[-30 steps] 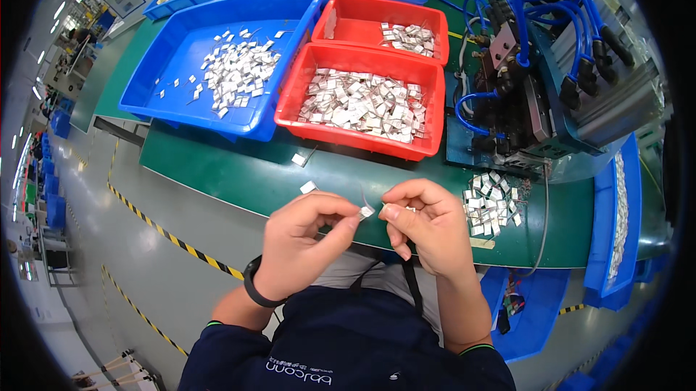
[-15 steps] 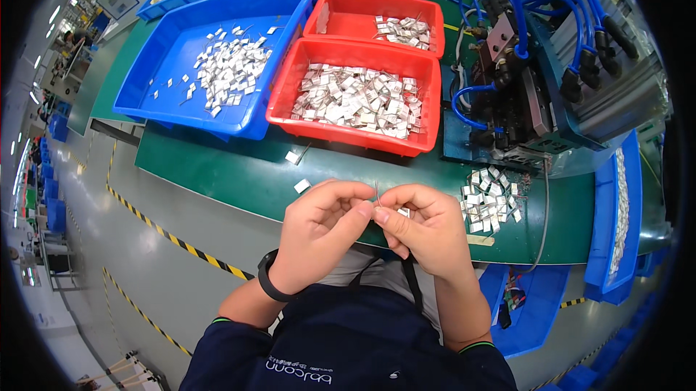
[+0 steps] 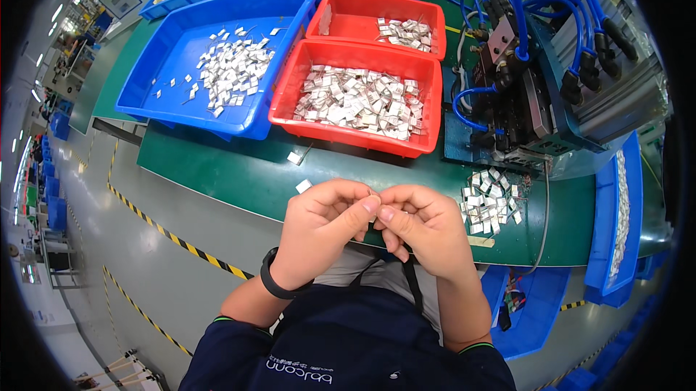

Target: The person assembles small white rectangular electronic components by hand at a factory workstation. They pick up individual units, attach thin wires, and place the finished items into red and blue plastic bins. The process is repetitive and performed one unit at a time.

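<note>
My left hand (image 3: 322, 224) and my right hand (image 3: 428, 228) meet over the bench's near edge, thumbs and fingertips pinched close together. Between them is a small part with thin wire leads (image 3: 372, 192). Its body is hidden behind my fingers now; half a second ago a white block showed inside my right hand. Just beyond my left hand lie two loose white blocks, one by the fingers (image 3: 303, 186) and one with a wire lead (image 3: 294, 158). To the right of my right hand is a spread pile of similar white blocks (image 3: 493, 199).
Beyond my hands stand a red bin (image 3: 283, 119) and a smaller red bin (image 3: 348, 5), both holding white parts. A large blue bin (image 3: 163, 50) is at left. A machine with blue air hoses (image 3: 522, 94) occupies the right, beside a long blue tray (image 3: 605, 224).
My fingertips have closed in tighter and the thumbs have shifted. The upright wire leads and the white body that showed earlier are now mostly covered.
</note>
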A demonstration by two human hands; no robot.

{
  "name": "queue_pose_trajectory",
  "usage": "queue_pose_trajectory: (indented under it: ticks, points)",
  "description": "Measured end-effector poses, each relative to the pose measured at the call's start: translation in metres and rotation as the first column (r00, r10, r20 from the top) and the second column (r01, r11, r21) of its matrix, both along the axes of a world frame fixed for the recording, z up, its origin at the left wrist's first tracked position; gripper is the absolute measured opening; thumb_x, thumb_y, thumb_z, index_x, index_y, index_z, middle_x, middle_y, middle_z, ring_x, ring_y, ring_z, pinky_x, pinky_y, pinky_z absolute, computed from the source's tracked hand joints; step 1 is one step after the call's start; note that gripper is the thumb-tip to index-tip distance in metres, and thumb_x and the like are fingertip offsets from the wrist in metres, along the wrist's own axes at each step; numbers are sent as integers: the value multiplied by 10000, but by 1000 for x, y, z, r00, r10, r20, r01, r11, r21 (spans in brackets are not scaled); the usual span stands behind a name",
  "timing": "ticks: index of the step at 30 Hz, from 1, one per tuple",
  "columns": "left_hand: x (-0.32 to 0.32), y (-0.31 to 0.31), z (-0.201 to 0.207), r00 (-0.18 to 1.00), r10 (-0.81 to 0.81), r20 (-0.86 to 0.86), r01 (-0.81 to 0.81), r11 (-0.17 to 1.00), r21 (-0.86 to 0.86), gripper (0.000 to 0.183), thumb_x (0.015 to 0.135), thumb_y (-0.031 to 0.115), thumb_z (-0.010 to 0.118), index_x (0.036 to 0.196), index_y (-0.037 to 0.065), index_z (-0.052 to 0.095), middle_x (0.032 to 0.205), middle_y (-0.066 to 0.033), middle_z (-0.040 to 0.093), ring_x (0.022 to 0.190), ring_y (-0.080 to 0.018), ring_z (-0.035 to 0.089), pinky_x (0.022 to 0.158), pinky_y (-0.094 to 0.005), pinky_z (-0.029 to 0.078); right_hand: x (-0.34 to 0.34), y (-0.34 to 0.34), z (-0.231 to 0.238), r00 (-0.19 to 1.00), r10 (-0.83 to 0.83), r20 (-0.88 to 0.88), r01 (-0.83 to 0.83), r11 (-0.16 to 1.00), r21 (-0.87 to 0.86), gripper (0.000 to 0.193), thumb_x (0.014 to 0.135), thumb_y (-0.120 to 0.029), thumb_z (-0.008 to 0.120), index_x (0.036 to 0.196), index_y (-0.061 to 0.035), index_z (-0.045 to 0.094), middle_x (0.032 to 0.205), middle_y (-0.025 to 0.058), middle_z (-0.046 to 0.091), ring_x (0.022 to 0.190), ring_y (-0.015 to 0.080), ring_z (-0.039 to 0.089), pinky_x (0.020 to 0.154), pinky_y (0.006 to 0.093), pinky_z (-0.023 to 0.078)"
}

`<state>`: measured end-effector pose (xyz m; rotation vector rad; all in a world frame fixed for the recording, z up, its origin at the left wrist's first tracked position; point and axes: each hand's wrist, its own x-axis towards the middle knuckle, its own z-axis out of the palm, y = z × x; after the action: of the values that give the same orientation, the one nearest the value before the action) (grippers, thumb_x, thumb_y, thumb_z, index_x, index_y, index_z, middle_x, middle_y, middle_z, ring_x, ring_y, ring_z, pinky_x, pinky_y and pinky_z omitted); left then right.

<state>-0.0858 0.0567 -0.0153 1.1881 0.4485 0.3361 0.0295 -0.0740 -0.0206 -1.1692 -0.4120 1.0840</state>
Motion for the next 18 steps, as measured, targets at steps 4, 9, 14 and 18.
queue_pose_trajectory:
  ticks: [4, 9, 14, 18]
  points:
    - [2, -4, 1, 998, 61, 12, -61, 998, -6, 117, 894, 74, 654, 963, -16, 628, 805, -50, 655, 649, -67, 584, 553, -194, 459, -2, 1, -1, 999, -38, -27, 40, 996, 81, 200, 910, -84, 621, 1084, 11, 600, 782, 35, 627, 561, 40, 514, 439, 179, 383]
    - [5, -4, 4, 990, 139, -27, -139, 990, -19, 85, 884, 41, 642, 901, -31, 600, 769, -86, 648, 586, -101, 581, 519, -213, 457, -3, 2, 6, 997, 13, 79, -15, 1000, 26, 194, 902, -92, 632, 1064, 11, 600, 796, 39, 631, 576, 38, 517, 448, 173, 383]
    - [-1, -3, 6, 986, 165, -12, -159, 963, 218, 116, 873, 26, 655, 963, -34, 612, 776, -65, 638, 590, -84, 568, 534, -203, 453, -2, 3, 8, 1000, -13, 0, 13, 999, -49, 164, 899, -90, 627, 1027, 8, 597, 747, 49, 622, 532, 35, 496, 420, 173, 348]
    - [-19, 39, 11, 935, 354, 10, -113, 271, 956, 200, 817, -27, 662, 1012, -21, 615, 892, -86, 645, 704, -159, 589, 613, -271, 463, 0, 3, 2, 992, -86, -97, 81, 995, -58, 112, 898, -80, 619, 968, 1, 586, 683, 67, 600, 460, 36, 453, 376, 187, 305]
